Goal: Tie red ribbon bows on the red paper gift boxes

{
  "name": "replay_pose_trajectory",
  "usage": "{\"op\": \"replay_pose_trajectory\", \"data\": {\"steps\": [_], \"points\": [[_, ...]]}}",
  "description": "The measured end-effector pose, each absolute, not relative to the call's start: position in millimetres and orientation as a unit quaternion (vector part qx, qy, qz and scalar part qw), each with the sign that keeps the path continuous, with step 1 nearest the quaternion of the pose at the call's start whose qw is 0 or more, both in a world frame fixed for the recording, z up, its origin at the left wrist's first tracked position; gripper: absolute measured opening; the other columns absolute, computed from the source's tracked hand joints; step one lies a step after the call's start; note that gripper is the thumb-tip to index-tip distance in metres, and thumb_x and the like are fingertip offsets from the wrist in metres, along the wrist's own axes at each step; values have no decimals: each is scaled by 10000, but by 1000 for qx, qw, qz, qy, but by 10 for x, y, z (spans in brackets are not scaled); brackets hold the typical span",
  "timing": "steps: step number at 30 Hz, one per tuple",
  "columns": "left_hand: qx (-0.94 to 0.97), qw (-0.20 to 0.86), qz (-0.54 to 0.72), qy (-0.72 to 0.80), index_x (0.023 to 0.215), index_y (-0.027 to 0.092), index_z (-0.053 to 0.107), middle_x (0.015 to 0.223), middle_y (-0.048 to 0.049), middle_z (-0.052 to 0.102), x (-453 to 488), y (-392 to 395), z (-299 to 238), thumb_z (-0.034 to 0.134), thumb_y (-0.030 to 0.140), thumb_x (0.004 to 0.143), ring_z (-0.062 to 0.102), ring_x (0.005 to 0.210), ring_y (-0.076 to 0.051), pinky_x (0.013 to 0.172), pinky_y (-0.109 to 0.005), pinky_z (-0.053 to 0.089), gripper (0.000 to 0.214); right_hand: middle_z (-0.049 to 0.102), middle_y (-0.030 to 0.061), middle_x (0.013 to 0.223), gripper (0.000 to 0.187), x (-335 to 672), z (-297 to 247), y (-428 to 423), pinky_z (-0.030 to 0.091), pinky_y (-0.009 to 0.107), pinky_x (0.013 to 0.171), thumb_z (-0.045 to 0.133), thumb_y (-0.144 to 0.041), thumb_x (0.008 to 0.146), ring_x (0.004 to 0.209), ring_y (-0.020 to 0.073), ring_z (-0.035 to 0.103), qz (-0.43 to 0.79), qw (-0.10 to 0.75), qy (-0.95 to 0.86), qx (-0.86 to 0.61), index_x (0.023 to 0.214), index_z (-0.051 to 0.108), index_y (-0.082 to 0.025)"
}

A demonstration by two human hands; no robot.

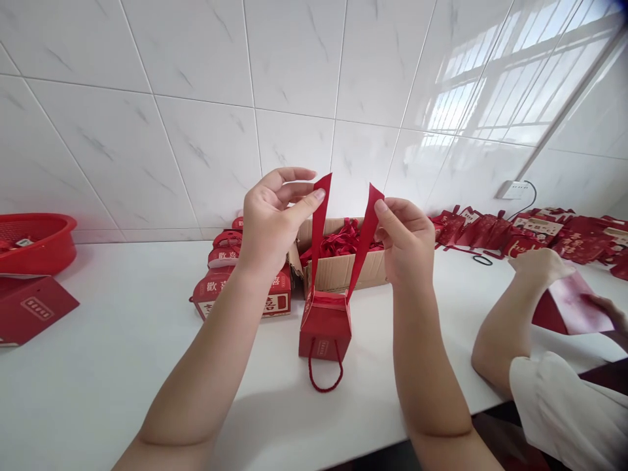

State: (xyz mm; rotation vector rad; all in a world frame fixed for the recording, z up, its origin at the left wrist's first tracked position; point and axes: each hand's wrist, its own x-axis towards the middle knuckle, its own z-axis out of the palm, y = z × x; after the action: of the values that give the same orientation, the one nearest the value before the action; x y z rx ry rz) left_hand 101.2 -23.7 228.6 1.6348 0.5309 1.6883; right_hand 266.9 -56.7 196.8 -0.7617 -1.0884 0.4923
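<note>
A small red gift box [326, 326] stands on the white table, with a dark red cord handle [326, 390] looped down its near side. Two tails of a red ribbon [362, 245] rise from its top. My left hand [275, 219] pinches the end of the left tail between thumb and fingers. The right tail's end is pinched in my right hand [405, 235]. Both tails are stretched upward and spread apart in a V, with slanted tips showing above my fingers.
Behind the box sits an open cardboard carton [375, 269] of red ribbons. Printed red boxes [279, 281] are stacked to its left. A red basket [53, 252] and another red box [42, 311] stand far left. At right, a co-worker's hands hold a red box [572, 301], before rows of red bags [532, 232].
</note>
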Motion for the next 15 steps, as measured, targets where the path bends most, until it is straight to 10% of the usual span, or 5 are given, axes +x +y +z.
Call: {"op": "replay_pose_trajectory", "data": {"steps": [15], "points": [[641, 335, 656, 218, 873, 210, 706, 869, -24, 705, 1033, -273, 2282, 745, 203, 736, 670, 873, -184, 750, -284, 573, 142, 655, -1, 818, 200, 2637, 2023, -593, 525, 263, 644, 698, -380, 776, 790, 136, 639, 240, 757, -520, -316, 838, 572, -237]]}}
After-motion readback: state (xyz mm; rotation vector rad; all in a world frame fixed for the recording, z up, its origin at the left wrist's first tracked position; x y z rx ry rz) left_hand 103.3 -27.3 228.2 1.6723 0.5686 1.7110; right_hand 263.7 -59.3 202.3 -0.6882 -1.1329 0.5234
